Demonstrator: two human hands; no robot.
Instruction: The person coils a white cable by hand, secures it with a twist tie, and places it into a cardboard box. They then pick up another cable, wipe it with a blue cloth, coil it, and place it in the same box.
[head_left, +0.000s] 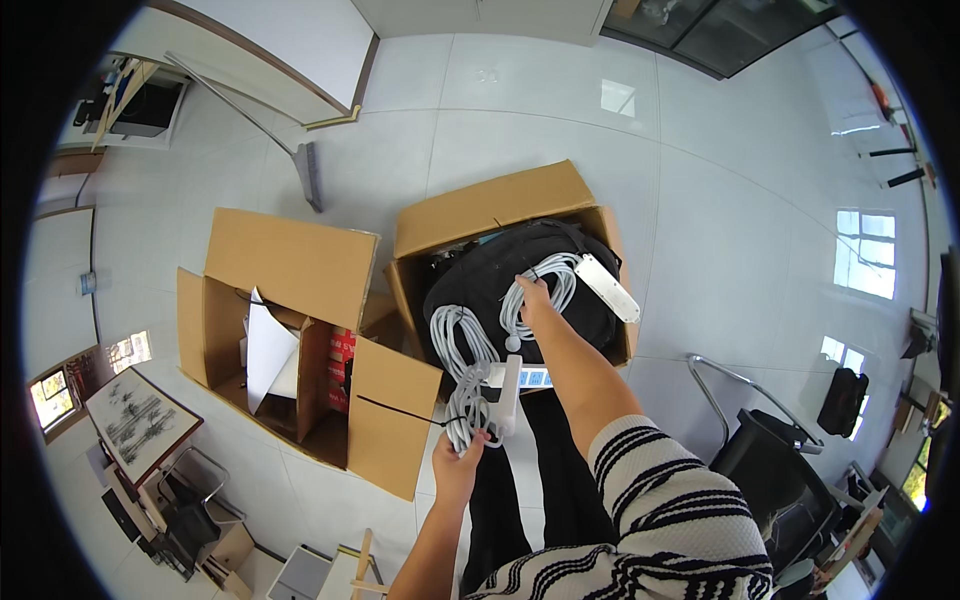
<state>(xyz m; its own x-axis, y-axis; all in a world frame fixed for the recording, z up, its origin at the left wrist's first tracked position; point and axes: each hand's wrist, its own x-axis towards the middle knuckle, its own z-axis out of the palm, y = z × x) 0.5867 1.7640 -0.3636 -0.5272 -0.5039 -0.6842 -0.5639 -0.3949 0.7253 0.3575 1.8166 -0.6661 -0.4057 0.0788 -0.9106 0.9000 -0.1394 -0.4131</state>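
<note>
My left hand (459, 463) grips a small tied bundle of white cable (466, 420) in front of my legs, with a white power strip (508, 401) beside it. A black tie sticks out to the left from that bundle. Farther ahead, my right hand (532, 298) has hold of a coiled white extension cord (559, 274), whose power strip (606, 288) points to the right. Both lie over a black fabric bag (480, 277) in an open cardboard box (495, 202). Another white cable coil (454, 330) rests on the bag's left side. Blue-faced sockets (534, 376) show behind the nearer strip.
Left of the box stands a second open cardboard box (289, 240) with white paper (268, 352) and red packaging (341, 367). A broom (307, 176) leans by the wall. A black chair (772, 465) stands at right, a framed picture (142, 424) at far left.
</note>
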